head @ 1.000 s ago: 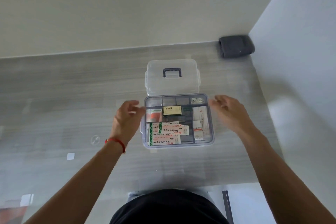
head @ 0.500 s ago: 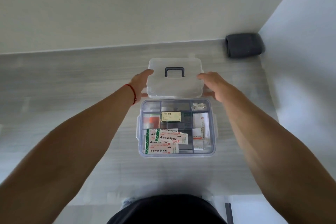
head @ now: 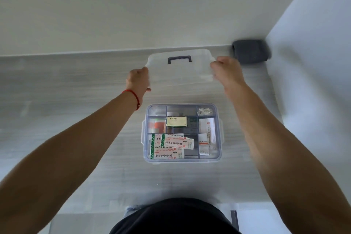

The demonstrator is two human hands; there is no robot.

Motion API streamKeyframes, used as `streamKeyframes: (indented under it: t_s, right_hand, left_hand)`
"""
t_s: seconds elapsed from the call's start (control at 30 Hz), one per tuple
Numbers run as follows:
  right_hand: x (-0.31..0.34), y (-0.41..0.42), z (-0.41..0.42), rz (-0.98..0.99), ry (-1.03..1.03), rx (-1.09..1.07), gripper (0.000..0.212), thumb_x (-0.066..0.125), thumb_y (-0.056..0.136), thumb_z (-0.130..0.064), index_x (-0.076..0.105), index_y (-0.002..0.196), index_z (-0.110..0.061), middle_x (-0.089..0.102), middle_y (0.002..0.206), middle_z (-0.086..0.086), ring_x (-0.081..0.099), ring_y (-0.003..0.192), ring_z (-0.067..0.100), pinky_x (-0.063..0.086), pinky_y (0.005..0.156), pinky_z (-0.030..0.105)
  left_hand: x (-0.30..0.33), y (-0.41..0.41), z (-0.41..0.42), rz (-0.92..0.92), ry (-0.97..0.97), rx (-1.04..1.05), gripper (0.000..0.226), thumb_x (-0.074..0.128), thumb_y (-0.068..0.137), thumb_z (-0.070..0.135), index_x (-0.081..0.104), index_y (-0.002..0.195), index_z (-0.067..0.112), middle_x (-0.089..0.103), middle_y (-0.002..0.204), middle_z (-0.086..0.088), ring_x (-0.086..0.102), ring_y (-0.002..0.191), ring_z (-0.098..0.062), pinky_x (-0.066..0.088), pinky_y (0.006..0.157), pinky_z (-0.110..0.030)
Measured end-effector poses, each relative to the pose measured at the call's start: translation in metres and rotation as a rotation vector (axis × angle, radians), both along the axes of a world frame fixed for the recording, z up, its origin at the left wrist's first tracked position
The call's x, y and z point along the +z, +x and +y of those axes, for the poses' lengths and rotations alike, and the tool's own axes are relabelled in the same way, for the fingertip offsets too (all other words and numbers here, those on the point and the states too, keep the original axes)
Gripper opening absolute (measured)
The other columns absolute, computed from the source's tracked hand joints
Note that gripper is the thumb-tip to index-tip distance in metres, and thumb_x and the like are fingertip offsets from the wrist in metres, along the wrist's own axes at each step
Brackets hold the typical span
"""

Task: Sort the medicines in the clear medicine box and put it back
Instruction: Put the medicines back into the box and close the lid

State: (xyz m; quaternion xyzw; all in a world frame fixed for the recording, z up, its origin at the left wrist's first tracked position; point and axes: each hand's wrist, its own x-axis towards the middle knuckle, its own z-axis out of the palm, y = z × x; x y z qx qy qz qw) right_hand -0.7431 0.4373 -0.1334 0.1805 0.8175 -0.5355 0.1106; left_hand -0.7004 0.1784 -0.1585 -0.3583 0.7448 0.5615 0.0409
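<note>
Lid: the see-through lid is now being held up, behind the medicine box. A moment ago it was lying flat there.
Left hand: the left hand is gripping the lid's left edge.
Right hand: the right hand is gripping the lid's right edge.
Medicine box: sitting open on the counter, packets lying in its front part.
Meaning: the sorting looks finished, and the lid is likely going back on the box.

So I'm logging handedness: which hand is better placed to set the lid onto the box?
Neither alone. The left hand and right hand grip opposite ends of the lid, held beyond the open box; the right shows more wrap.
</note>
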Motion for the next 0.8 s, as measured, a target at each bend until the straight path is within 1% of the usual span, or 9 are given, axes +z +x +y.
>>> streamKeyframes:
  t_s: [0.03, 0.13, 0.27, 0.37, 0.47, 0.53, 0.63, 0.73, 0.8]
  right_hand:
    - [0.007, 0.009, 0.003, 0.039, 0.002, -0.012, 0.005, 0.056, 0.075, -0.019, 0.058, 0.076, -0.015, 0.051, 0.075, 0.004, 0.05, 0.071, 0.022, 0.045, 0.072, 0.036]
    - [0.025, 0.047, 0.009, 0.115, -0.031, -0.066, 0.045, 0.063, 0.074, -0.031, 0.071, 0.118, -0.024, 0.072, 0.104, -0.005, 0.071, 0.093, 0.019, 0.057, 0.091, 0.038]
    - [0.026, 0.108, 0.021, 0.112, 0.018, -0.033, 0.05, 0.069, 0.078, -0.034, 0.069, 0.126, -0.02, 0.072, 0.107, -0.002, 0.071, 0.101, 0.021, 0.055, 0.099, 0.048]
    - [0.012, 0.154, 0.03, 0.101, 0.07, -0.019, 0.044, 0.074, 0.085, -0.032, 0.069, 0.126, -0.018, 0.07, 0.101, -0.011, 0.068, 0.094, 0.008, 0.056, 0.094, 0.04]
    - [-0.003, 0.194, 0.03, 0.085, 0.144, -0.005, 0.048, 0.073, 0.088, -0.038, 0.064, 0.132, -0.022, 0.065, 0.113, -0.008, 0.061, 0.097, 0.0, 0.049, 0.079, 0.02]
    - [-0.013, 0.211, 0.027, 0.074, 0.186, 0.012, 0.05, 0.072, 0.089, -0.039, 0.059, 0.134, -0.023, 0.061, 0.12, -0.006, 0.059, 0.107, 0.008, 0.052, 0.084, 0.026]
    - [-0.023, 0.222, 0.027, 0.07, 0.198, 0.0, 0.051, 0.071, 0.091, -0.037, 0.054, 0.138, -0.025, 0.054, 0.121, -0.007, 0.055, 0.116, 0.015, 0.054, 0.095, 0.04]
    - [-0.027, 0.219, 0.032, 0.051, 0.148, -0.013, 0.048, 0.071, 0.092, -0.039, 0.055, 0.137, -0.031, 0.052, 0.126, -0.007, 0.051, 0.115, 0.01, 0.052, 0.094, 0.035]
    - [-0.027, 0.216, 0.034, 0.059, 0.142, 0.008, 0.046, 0.069, 0.092, -0.039, 0.056, 0.135, -0.032, 0.055, 0.127, -0.009, 0.052, 0.114, 0.008, 0.048, 0.093, 0.031]
  left_hand:
    - [0.005, 0.008, -0.001, 0.05, -0.024, -0.013, 0.016, 0.049, 0.094, 0.03, 0.056, 0.093, 0.015, 0.056, 0.084, -0.009, 0.054, 0.06, -0.018, 0.05, 0.059, -0.03]
    - [0.021, 0.048, 0.001, 0.185, 0.003, -0.006, 0.013, 0.051, 0.087, 0.026, 0.059, 0.082, 0.015, 0.05, 0.073, -0.009, 0.05, 0.056, -0.015, 0.045, 0.06, -0.029]
    - [0.031, 0.116, 0.011, 0.212, -0.079, -0.015, 0.019, 0.063, 0.089, 0.035, 0.066, 0.101, 0.022, 0.069, 0.082, 0.006, 0.064, 0.064, -0.005, 0.052, 0.054, -0.019]
    - [0.029, 0.162, 0.016, 0.206, -0.12, -0.029, 0.018, 0.064, 0.089, 0.039, 0.062, 0.102, 0.028, 0.069, 0.097, 0.007, 0.067, 0.085, -0.01, 0.051, 0.066, -0.021]
    - [0.019, 0.195, 0.021, 0.153, -0.167, -0.056, 0.03, 0.058, 0.088, 0.051, 0.058, 0.106, 0.027, 0.065, 0.115, 0.004, 0.062, 0.106, -0.014, 0.054, 0.084, -0.035]
    - [0.011, 0.209, 0.029, 0.084, -0.163, -0.08, 0.032, 0.054, 0.092, 0.054, 0.053, 0.107, 0.026, 0.062, 0.122, 0.001, 0.06, 0.113, -0.019, 0.056, 0.088, -0.047]
    - [0.001, 0.216, 0.04, 0.082, -0.191, -0.106, 0.026, 0.053, 0.095, 0.048, 0.046, 0.106, 0.025, 0.062, 0.118, -0.001, 0.062, 0.111, -0.021, 0.06, 0.079, -0.043]
    - [-0.001, 0.211, 0.043, 0.06, -0.11, -0.022, 0.023, 0.056, 0.092, 0.044, 0.046, 0.108, 0.03, 0.063, 0.106, 0.008, 0.067, 0.094, -0.013, 0.052, 0.055, -0.02]
    - [0.001, 0.205, 0.042, 0.026, -0.068, 0.036, 0.025, 0.058, 0.091, 0.042, 0.048, 0.11, 0.03, 0.061, 0.102, 0.014, 0.065, 0.088, -0.007, 0.045, 0.053, -0.019]
